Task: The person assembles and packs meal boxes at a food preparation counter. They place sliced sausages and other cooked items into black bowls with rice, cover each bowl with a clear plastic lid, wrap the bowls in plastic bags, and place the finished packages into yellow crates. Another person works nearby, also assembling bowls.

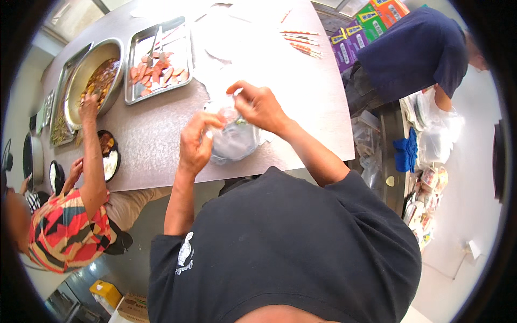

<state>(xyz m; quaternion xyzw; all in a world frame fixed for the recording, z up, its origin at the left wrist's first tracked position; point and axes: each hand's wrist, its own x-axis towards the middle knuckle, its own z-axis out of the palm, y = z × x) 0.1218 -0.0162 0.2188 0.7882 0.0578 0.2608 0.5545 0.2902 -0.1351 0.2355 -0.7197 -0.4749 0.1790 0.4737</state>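
On the table before me sits a clear plastic bag around a rounded bowl or container; its contents are only faintly visible. My left hand pinches the bag's gathered top on the left side. Just above the bag's right side is my right hand, its thumb and forefinger curled. Motion blur and strong glare hide whether those fingertips hold plastic. Left of the bag lies a metal tray with sliced sausage and metal tongs in it.
At left, a co-worker's hand reaches into a large metal basin of stew. A black bowl with rice and stew is near that co-worker. Wrapped chopsticks lie at the far right. Another person in a dark blue shirt stands beside stacked colourful boxes.
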